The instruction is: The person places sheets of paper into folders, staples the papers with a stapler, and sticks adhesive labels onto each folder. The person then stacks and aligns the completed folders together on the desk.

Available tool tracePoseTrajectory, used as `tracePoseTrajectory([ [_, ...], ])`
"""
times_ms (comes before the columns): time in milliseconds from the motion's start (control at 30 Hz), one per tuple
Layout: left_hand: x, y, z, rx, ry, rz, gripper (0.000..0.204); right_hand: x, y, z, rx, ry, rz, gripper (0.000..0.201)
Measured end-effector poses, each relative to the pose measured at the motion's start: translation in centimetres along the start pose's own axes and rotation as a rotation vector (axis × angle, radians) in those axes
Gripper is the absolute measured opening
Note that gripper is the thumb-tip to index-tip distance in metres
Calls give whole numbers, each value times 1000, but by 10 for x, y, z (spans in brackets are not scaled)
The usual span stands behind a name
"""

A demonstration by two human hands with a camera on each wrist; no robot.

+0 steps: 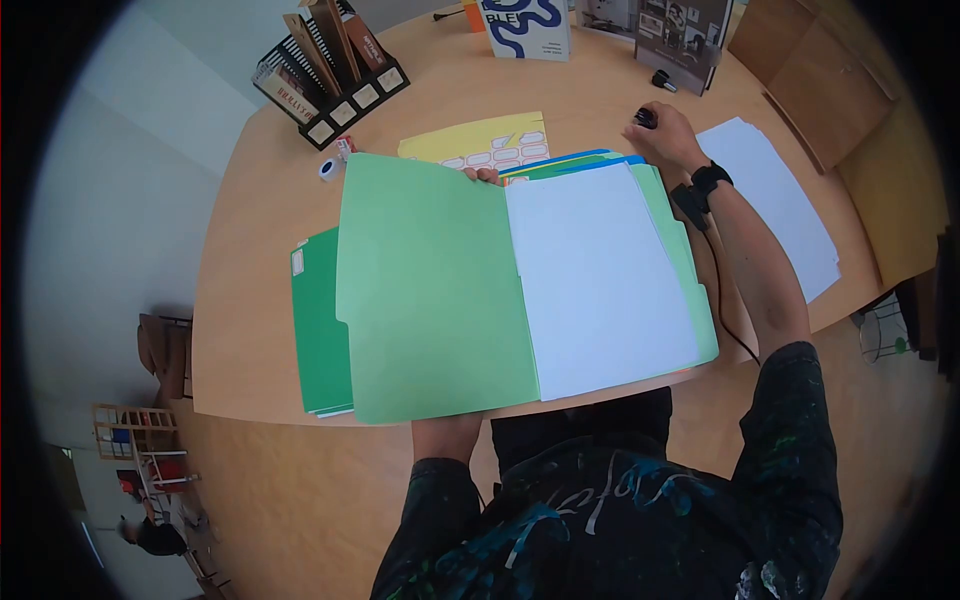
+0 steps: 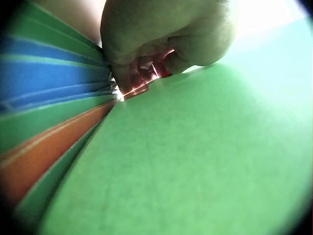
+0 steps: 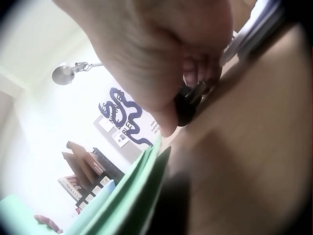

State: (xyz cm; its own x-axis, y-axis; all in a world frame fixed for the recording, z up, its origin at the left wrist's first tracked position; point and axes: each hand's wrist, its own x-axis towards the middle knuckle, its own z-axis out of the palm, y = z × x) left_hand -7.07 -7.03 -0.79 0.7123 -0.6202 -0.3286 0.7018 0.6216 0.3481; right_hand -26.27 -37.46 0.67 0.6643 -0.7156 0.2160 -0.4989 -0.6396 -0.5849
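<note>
A light green folder (image 1: 430, 290) lies opened out, its left cover raised over a darker green folder (image 1: 322, 330). My left hand (image 1: 482, 176) grips that cover at its top edge; in the head view only fingertips show, the rest being behind the cover. In the left wrist view the left hand (image 2: 166, 34) has its fingers bent at the folder's edge. White sheets (image 1: 605, 285) lie on the folder's right side. Beyond the stack's top right corner, my right hand (image 1: 668, 135) pinches a black binder clip (image 3: 186, 107) between thumb and fingers, low over the table.
Another black clip (image 1: 663, 80) lies near a standing book (image 1: 685, 40). A yellow label sheet (image 1: 470, 143) is behind the folders, a white roll (image 1: 328, 170) to its left. A black file rack (image 1: 350, 105) stands back left; white paper (image 1: 775, 200) lies right of my forearm.
</note>
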Motion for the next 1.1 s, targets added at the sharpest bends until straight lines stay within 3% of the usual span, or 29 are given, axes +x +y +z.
tracePoseTrajectory([
  [133, -2, -1, -1, -44, -12, -5, 30, -8, -9, 1, -329, 72, 62, 55],
  [200, -14, 4, 9, -97, 23, -62, 31, -40, -33, -12, -214, 418, -208, 58],
  [233, -18, 7, 11, -147, 55, -119, 31, -62, -56, -29, -41, 245, -203, 57],
  [267, -17, 5, 11, -149, 56, -116, 31, -80, -71, -39, -41, 243, -206, 57],
  [333, -15, 1, 8, -106, -7, -34, 32, -108, -88, -47, 149, -363, -236, 54],
  [367, -1, 3, -2, -106, -8, -33, 32, -117, -86, -42, 103, -408, -295, 55],
  [400, 21, 5, -19, -3, -134, -20, 30, -125, -81, -36, 57, -452, -352, 56],
  [433, 33, 6, -29, 101, -259, -9, 27, -131, -73, -28, 58, -451, -351, 56],
  [467, 19, 4, -19, 101, -261, -8, 27, -136, -66, -21, 13, -469, -400, 59],
  [533, -16, 0, 1, 570, -227, 189, 15, -138, -58, -17, -31, -489, -447, 61],
  [567, -27, 2, 16, 571, -225, 188, 15, -139, -56, -17, -23, -511, -434, 64],
  [633, -41, 7, 38, 1408, -180, 232, 26, -139, -54, -17, -13, -534, -421, 66],
  [667, -38, 8, 35, 1409, -180, 233, 26, -139, -53, -16, 4, -535, -424, 67],
  [833, -7, 2, 2, 958, -625, 300, 62, -143, -46, -21, 31, -546, -443, 77],
  [900, -10, 0, 2, 1065, -559, 270, 59, -150, -37, -22, 644, -689, 13, 86],
  [967, -20, 0, 8, 1211, -440, 164, 54, -150, -46, -20, 584, -661, -18, 89],
  [1033, -17, 0, 4, 1220, -433, 152, 53, -152, -49, -16, 524, -633, -50, 92],
  [1100, -12, 0, 0, 1227, -428, 143, 52, -153, -48, -9, 640, -499, -33, 76],
])
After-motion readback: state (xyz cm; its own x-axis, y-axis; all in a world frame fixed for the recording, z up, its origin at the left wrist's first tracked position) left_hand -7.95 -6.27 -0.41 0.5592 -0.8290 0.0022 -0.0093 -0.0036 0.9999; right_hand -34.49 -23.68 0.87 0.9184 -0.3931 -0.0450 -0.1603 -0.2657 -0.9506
